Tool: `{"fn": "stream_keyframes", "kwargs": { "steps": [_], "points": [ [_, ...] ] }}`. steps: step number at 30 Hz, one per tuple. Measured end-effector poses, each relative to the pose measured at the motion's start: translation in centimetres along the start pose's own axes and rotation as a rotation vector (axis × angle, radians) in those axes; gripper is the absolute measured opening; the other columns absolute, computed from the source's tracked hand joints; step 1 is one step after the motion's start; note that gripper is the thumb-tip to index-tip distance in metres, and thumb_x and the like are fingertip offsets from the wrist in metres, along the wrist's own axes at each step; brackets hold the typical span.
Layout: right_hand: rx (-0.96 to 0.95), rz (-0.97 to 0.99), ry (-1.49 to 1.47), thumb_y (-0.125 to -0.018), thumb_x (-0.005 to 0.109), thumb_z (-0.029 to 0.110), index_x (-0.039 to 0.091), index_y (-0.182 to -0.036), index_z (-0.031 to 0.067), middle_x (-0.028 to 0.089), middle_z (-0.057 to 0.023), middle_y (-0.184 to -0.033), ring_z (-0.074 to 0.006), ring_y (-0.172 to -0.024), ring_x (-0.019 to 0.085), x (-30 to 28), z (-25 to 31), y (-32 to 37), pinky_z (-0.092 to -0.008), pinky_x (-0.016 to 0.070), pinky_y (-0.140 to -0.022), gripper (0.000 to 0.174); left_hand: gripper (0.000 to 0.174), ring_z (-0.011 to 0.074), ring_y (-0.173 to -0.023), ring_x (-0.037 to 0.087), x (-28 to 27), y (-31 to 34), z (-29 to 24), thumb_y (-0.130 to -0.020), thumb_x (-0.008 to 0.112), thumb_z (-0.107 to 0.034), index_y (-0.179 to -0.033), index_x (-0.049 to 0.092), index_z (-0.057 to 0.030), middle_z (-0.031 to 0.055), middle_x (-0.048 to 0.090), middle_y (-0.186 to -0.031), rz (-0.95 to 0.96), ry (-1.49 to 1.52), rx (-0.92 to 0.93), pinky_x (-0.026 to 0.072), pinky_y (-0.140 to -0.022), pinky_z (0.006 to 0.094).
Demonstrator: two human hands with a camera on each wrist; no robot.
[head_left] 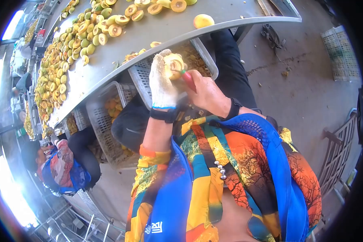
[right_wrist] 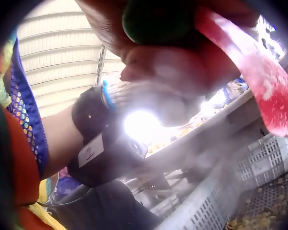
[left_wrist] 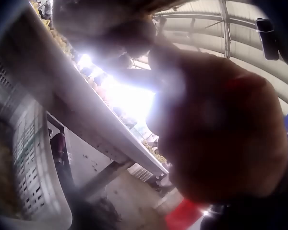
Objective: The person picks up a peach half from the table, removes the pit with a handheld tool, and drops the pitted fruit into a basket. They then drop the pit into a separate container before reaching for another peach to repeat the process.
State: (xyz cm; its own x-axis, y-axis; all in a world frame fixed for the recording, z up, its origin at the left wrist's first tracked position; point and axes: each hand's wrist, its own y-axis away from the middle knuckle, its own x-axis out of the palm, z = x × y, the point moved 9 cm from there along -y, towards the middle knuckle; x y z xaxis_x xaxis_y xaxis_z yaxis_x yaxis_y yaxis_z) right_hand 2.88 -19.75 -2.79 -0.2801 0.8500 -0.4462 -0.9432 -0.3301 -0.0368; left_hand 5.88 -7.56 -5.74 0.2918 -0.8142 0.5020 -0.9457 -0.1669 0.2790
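Note:
My left hand, in a white knitted glove, holds a halved yellow fruit, peach-like, with its cut face toward my right hand. My bare right hand grips the red handle of a small tool with a green part near its front. The working end meets the fruit's cut face and is hidden there. From the right wrist, the red handle and green part show close up beside the fingers. The left wrist view has a dark, blurred hand and a red handle end.
Many halved fruits lie along the metal table, and one yellow fruit sits near its edge. Under my hands stands a plastic crate with scraps; another crate holds orange pieces. A seated person works at left.

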Motion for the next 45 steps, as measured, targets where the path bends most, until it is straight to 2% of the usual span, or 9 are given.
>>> {"fn": "stream_keyframes", "kwargs": {
  "steps": [6, 17, 22, 24, 28, 32, 37, 44, 45],
  "points": [
    [0.138, 0.041, -0.078, -0.083, 0.055, 0.009, 0.041, -0.093, -0.0043, 0.057, -0.0286, -0.068, -0.0462, -0.069, 0.057, 0.9, -0.2, 0.4, -0.0497, 0.0437, -0.06, 0.021, 0.035, 0.0263, -0.082, 0.061, 0.0, 0.6, -0.6, -0.093, 0.049, -0.032, -0.109, 0.054, -0.0015, 0.0155, 0.062, -0.096, -0.021, -0.138, 0.211, 0.0516, -0.072, 0.0354],
    [-0.13, 0.138, -0.044, -0.08, 0.052, 0.004, 0.044, -0.088, -0.0057, 0.056, -0.0277, -0.064, -0.0446, -0.063, 0.058, 2.4, 1.3, 0.4, -0.0479, 0.0444, -0.054, 0.015, 0.036, 0.0282, -0.08, 0.063, -0.9, -0.5, 0.1, -0.087, 0.049, -0.029, -0.098, 0.059, 0.0033, 0.0174, 0.064, -0.086, 0.239, -0.006, -0.209, 0.0515, -0.072, 0.0365],
    [-0.279, 0.017, -0.073, -0.088, 0.05, 0.01, 0.044, -0.085, -0.003, 0.054, -0.0257, -0.062, -0.0441, -0.058, 0.055, 2.1, 1.6, -0.8, -0.0491, 0.0413, -0.05, 0.014, 0.037, 0.0279, -0.078, 0.062, -1.6, -1.0, -0.8, -0.089, 0.048, -0.032, -0.098, 0.059, 0.0028, 0.0181, 0.064, -0.088, 0.116, -0.006, -0.078, 0.0519, -0.07, 0.0356],
    [-0.046, 0.144, -0.071, -0.09, 0.048, 0.013, 0.046, -0.086, -0.0041, 0.057, -0.0278, -0.067, -0.0462, -0.062, 0.056, 2.5, 1.3, -1.2, -0.0504, 0.0415, -0.052, 0.018, 0.035, 0.0274, -0.078, 0.061, -2.5, -1.1, -0.3, -0.09, 0.051, -0.032, -0.1, 0.057, 0.0004, 0.0157, 0.063, -0.091, 0.051, 0.141, -0.143, 0.0517, -0.07, 0.0365],
    [-0.014, 0.177, -0.079, -0.089, 0.047, 0.016, 0.049, -0.085, -0.005, 0.057, -0.0306, -0.073, -0.0464, -0.073, 0.058, 2.7, 1.5, -0.9, -0.0498, 0.0442, -0.061, 0.022, 0.034, 0.0265, -0.073, 0.059, -3.0, 0.0, -0.2, -0.091, 0.051, -0.039, -0.094, 0.057, -0.0057, 0.0119, 0.061, -0.082, -0.134, 0.213, -0.072, 0.0508, -0.064, 0.0366],
    [0.095, 0.168, -0.118, -0.089, 0.045, 0.017, 0.051, -0.091, -0.0068, 0.058, -0.0335, -0.082, -0.0485, -0.081, 0.057, 3.3, 0.5, 0.2, -0.0517, 0.0446, -0.071, 0.025, 0.034, 0.0262, -0.067, 0.06, -3.2, -0.2, 2.0, -0.09, 0.054, -0.041, -0.09, 0.058, -0.007, 0.0119, 0.061, -0.079, -0.112, 0.076, -0.28, 0.0502, -0.057, 0.0359],
    [0.071, 0.184, -0.312, -0.077, 0.052, 0.007, 0.052, -0.095, -0.0064, 0.061, -0.0289, -0.085, -0.0447, -0.082, 0.06, 3.3, 1.4, -0.1, -0.0444, 0.0494, -0.068, 0.022, 0.026, 0.0189, -0.057, 0.059, -2.8, 0.0, -2.1, -0.091, 0.055, -0.026, -0.085, 0.06, -0.0012, 0.0104, 0.063, -0.072, -0.221, -0.194, 0.188, 0.0493, -0.052, 0.0284],
    [0.124, 0.305, -0.258, -0.076, 0.052, 0.004, 0.048, -0.09, -0.0065, 0.06, -0.0278, -0.081, -0.0428, -0.08, 0.06, 4.1, 1.3, 0.1, -0.0445, 0.0475, -0.067, 0.018, 0.023, 0.0249, -0.064, 0.06, -1.2, -0.1, 0.6, -0.091, 0.053, -0.024, -0.087, 0.059, -0.0027, 0.0118, 0.062, -0.076, 0.062, 0.118, -0.312, 0.0506, -0.055, 0.0333],
    [0.084, 0.282, -0.24, -0.076, 0.052, 0.004, 0.048, -0.093, -0.0072, 0.06, -0.0261, -0.078, -0.0391, -0.076, 0.062, 4.1, 1.3, -0.1, -0.0422, 0.0485, -0.065, 0.02, 0.024, 0.025, -0.064, 0.06, -1.3, -0.2, -0.4, -0.091, 0.054, -0.025, -0.087, 0.059, -0.0024, 0.0122, 0.062, -0.076, 0.026, 0.038, -0.204, 0.0505, -0.055, 0.0336]
  ]
}}
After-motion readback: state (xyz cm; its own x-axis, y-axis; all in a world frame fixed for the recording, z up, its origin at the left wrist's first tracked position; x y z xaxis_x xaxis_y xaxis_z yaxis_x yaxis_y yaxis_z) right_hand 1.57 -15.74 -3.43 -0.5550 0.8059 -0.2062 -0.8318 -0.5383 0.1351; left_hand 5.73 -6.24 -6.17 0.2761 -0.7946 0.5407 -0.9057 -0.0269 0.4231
